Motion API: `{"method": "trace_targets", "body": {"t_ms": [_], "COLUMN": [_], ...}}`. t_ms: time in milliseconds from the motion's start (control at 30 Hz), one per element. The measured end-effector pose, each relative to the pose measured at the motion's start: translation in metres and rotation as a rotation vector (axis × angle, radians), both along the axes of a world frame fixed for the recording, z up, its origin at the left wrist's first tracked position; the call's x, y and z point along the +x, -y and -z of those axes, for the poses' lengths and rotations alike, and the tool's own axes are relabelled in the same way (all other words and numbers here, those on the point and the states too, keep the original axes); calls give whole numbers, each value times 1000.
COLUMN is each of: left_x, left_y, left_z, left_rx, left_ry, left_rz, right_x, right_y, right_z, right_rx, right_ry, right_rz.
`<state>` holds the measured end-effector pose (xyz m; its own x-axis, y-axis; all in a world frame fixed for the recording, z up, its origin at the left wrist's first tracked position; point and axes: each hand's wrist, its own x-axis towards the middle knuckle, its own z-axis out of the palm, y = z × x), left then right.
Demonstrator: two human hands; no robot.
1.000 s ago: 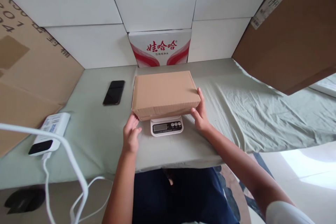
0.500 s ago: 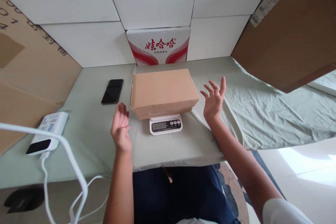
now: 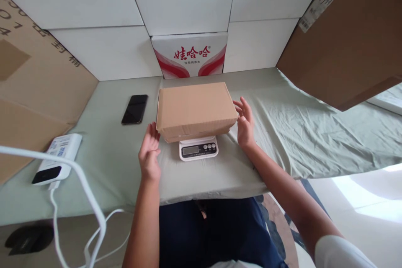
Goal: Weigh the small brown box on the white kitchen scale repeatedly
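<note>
A closed brown cardboard box (image 3: 196,109) rests on a small white kitchen scale (image 3: 199,149), covering its platform. The scale's display and buttons show at the front; I can make out no reading. Beside the box's front left corner is my left hand (image 3: 150,153), fingers stretched out and palm turned toward the box. At the right end my right hand (image 3: 246,123) is open too, its fingertips partly hidden behind the box's edge. Both hands are at the box's sides, but whether they press on it I cannot tell.
A black phone (image 3: 135,109) lies left of the box. Further left are a white device (image 3: 57,159) and a white cable (image 3: 82,176). A red-and-white carton (image 3: 191,55) stands behind. Large cardboard sheets (image 3: 339,37) flank the green cloth-covered table (image 3: 201,180).
Both hands have moved inward to the box's ends, the right one leftward and the left one slightly rightward. The box and scale have stayed in place.
</note>
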<state>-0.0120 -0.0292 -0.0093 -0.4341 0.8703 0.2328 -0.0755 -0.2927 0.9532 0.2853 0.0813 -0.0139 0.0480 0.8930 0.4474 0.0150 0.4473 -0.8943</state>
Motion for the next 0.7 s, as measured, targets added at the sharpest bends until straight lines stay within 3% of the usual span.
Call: {"method": "trace_targets", "body": {"t_ms": [233, 700], "left_x": [0, -3], "left_y": [-2, 0], "left_z": [10, 19], "left_rx": [-64, -138], "left_ry": [-9, -3], "left_rz": [4, 11], "right_x": [-1, -4], "right_y": [5, 10], "right_z": [3, 3], "right_rx": [42, 58], "right_ry": [146, 115], "right_rz": [-47, -94]}}
